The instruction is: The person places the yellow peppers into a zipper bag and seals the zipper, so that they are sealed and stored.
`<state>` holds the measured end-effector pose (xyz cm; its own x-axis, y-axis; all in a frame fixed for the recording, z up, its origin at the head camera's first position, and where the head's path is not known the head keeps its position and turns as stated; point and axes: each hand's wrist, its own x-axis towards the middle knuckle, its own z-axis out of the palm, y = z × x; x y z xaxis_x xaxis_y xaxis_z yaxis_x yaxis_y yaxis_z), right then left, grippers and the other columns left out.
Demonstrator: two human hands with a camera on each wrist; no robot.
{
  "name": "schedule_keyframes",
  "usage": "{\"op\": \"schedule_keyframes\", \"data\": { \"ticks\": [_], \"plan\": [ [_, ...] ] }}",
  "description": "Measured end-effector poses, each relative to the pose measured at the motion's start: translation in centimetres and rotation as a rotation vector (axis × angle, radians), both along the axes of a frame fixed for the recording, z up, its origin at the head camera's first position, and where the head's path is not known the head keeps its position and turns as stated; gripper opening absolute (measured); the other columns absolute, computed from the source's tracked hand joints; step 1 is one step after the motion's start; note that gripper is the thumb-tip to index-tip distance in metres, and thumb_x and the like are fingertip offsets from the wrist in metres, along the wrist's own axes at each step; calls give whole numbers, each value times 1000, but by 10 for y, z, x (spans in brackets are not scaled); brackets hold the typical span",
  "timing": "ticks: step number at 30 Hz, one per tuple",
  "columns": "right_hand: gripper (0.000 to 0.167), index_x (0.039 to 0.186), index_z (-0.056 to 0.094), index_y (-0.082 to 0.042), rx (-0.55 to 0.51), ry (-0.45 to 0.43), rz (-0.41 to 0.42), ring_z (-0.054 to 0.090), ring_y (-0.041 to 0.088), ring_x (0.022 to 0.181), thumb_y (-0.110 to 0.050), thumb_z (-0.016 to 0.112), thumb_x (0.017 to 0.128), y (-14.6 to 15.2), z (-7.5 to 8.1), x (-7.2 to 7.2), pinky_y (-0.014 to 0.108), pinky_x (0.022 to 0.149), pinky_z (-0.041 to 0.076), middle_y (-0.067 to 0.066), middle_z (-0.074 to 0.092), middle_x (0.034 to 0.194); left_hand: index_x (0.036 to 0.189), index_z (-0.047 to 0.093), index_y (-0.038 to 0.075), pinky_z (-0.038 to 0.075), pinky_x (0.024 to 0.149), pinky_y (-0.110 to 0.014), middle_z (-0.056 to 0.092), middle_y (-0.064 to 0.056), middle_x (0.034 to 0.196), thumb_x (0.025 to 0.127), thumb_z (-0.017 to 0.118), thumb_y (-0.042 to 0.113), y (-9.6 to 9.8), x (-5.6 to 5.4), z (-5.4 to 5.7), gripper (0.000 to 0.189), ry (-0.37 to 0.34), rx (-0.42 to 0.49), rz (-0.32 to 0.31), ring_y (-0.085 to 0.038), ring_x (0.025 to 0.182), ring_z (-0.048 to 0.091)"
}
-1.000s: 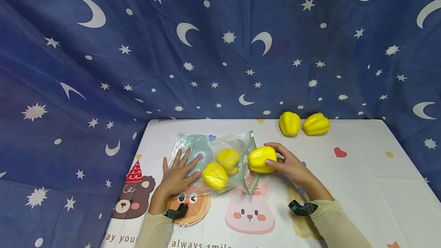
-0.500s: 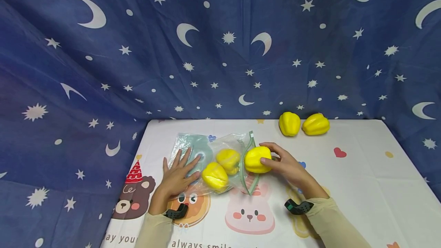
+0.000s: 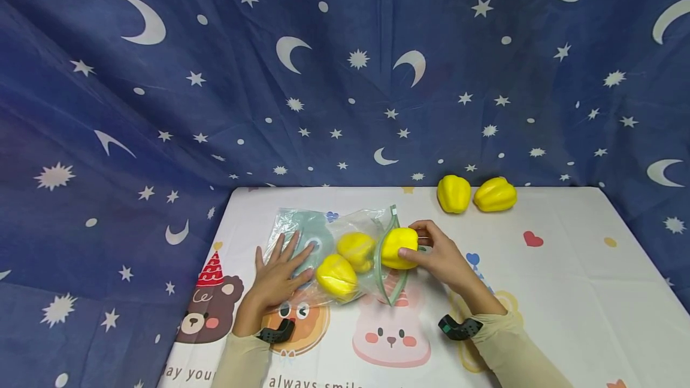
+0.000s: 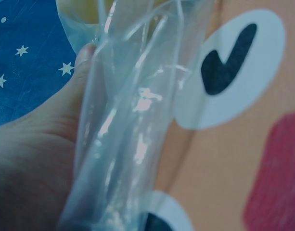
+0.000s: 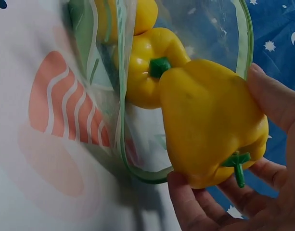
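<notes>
A clear zip bag point(image 3: 318, 220) with a green-edged mouth lies on its side, its opening toward the right. Two yellow bell peppers point(image 3: 336, 275) are inside it. My left hand point(image 3: 281, 275) rests spread on the bag's closed end, fingers straight. With thumb and fingers my right hand point(image 3: 443, 256) grips a third yellow bell pepper point(image 5: 212, 125) at the bag's mouth, its green stem facing back toward the palm. In the right wrist view this pepper's front end is within the green rim point(image 5: 248, 38), close to a pepper inside.
Two more yellow bell peppers point(image 3: 454, 194) sit side by side at the table's back edge, right of centre. A white cloth point(image 3: 582, 292) printed with cartoon animals covers the table. A blue curtain point(image 3: 345, 76) with moons and stars hangs behind and at the left.
My right hand has moved left, carrying its bell pepper from just outside the bag's mouth to within the green rim. The left hand and the bag have stayed in place.
</notes>
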<state>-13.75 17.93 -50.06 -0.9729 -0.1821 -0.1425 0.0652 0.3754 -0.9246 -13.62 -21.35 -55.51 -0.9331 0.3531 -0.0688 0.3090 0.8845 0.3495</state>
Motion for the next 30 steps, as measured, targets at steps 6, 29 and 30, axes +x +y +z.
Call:
{"op": "schedule_keyframes", "data": {
  "ticks": [6,29,30],
  "plan": [
    [62,131,56,-23,37,34,-10,61,31,121,-43,86,81,-2,-1,0,40,94,56,6,64,131,159,32,40,-8,113,-80,9,-2,174,100,48,63,0,0,2,65,10,2,-3,-39,160,0],
    [54,141,60,-17,-66,72,-54,58,32,122,-32,78,92,-14,-10,4,36,98,52,11,62,115,160,31,38,-11,113,-80,11,-2,173,102,49,58,-3,0,1,64,-6,55,-13,-40,160,0],
    [55,141,59,-15,-95,62,-55,59,31,121,-30,78,92,-14,-10,4,31,96,52,12,62,115,160,31,38,-11,113,-80,11,-2,173,102,49,58,-3,0,1,64,-6,58,-13,-40,160,0]
  ]
}}
